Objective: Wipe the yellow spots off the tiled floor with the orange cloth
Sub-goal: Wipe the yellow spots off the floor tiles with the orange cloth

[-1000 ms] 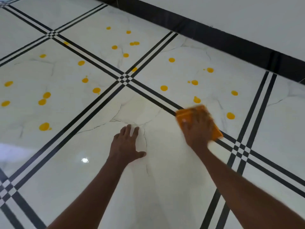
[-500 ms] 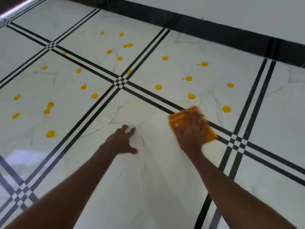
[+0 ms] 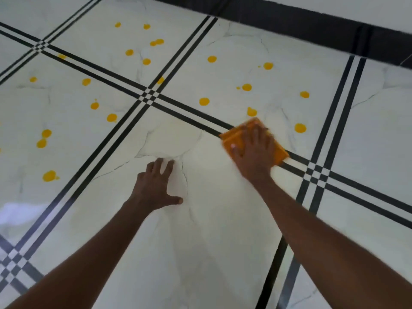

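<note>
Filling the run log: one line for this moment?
right hand flat on cloth, over tile stripe | left hand flat on floor | nearest spot just beyond cloth | many spots remain

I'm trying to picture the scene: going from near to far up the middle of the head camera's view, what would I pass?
Left hand flat on the clean tile → striped tile border → yellow spots on the tile beyond → dark baseboard → white wall.
</note>
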The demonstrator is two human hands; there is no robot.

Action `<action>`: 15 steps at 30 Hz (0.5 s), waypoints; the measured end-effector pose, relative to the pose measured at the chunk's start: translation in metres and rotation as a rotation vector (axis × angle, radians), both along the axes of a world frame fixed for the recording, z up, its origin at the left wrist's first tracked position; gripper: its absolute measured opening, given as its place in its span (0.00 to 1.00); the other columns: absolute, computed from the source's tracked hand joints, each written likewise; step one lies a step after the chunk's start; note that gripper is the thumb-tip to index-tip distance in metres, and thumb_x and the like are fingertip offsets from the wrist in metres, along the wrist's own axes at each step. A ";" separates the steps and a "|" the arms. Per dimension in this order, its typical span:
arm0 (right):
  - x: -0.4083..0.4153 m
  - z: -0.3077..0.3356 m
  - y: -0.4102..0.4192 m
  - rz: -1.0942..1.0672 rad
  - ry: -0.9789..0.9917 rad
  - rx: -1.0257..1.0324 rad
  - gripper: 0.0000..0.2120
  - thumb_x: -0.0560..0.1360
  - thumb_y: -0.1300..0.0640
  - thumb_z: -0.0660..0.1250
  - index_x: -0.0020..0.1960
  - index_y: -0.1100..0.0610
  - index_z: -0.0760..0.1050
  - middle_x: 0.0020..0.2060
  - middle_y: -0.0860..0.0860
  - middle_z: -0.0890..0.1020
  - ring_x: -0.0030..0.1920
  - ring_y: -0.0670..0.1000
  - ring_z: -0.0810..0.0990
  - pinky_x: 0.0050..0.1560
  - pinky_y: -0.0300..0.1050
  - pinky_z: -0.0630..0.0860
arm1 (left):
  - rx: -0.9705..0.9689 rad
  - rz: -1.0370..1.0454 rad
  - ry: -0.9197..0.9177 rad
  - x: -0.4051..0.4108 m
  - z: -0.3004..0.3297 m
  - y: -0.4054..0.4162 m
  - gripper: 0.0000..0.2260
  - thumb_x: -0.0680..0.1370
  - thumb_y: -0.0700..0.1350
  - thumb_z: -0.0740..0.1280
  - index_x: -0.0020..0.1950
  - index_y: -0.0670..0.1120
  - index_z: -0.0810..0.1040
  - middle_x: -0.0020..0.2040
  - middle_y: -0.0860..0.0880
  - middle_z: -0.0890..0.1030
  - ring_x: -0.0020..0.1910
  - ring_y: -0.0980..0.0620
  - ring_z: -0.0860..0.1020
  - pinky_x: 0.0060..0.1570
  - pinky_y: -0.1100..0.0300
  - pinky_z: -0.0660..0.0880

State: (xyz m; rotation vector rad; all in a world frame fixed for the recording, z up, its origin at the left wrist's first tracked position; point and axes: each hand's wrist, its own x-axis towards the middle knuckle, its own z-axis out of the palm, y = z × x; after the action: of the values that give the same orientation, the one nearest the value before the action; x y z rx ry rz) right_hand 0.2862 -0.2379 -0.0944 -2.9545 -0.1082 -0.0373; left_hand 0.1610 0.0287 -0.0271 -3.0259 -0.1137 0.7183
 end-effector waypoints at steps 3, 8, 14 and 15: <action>-0.081 0.014 -0.029 -0.336 0.011 0.054 0.35 0.82 0.38 0.49 0.83 0.56 0.53 0.81 0.63 0.59 0.80 0.65 0.56 0.78 0.67 0.52 | 0.031 0.042 0.053 0.011 0.009 -0.015 0.58 0.64 0.69 0.74 0.81 0.45 0.47 0.78 0.41 0.54 0.76 0.41 0.57 0.68 0.46 0.68; -0.112 0.014 0.031 0.067 0.026 0.038 0.36 0.80 0.38 0.55 0.83 0.54 0.55 0.81 0.62 0.58 0.81 0.65 0.55 0.79 0.67 0.49 | 0.015 0.001 0.080 0.027 0.011 -0.046 0.62 0.67 0.61 0.78 0.81 0.42 0.37 0.81 0.37 0.43 0.80 0.37 0.48 0.73 0.42 0.64; -0.005 0.002 -0.014 -0.099 -0.003 0.020 0.35 0.79 0.38 0.54 0.81 0.54 0.60 0.80 0.61 0.63 0.80 0.64 0.59 0.79 0.65 0.51 | -0.098 -0.063 0.041 0.044 0.006 -0.045 0.57 0.70 0.65 0.73 0.82 0.44 0.39 0.82 0.40 0.41 0.81 0.41 0.44 0.76 0.44 0.58; -0.025 0.003 -0.028 -0.204 -0.013 0.036 0.35 0.80 0.38 0.54 0.81 0.55 0.60 0.80 0.61 0.63 0.80 0.64 0.59 0.79 0.65 0.52 | -0.109 -0.058 0.024 0.047 0.007 -0.047 0.56 0.70 0.66 0.72 0.82 0.44 0.40 0.82 0.40 0.42 0.81 0.41 0.44 0.76 0.44 0.58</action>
State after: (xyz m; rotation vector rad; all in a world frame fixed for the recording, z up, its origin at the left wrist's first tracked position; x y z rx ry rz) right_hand 0.2613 -0.2656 -0.0916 -2.9171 0.1908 -0.0859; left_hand 0.2083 -0.0186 -0.0202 -3.1068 0.0144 0.7807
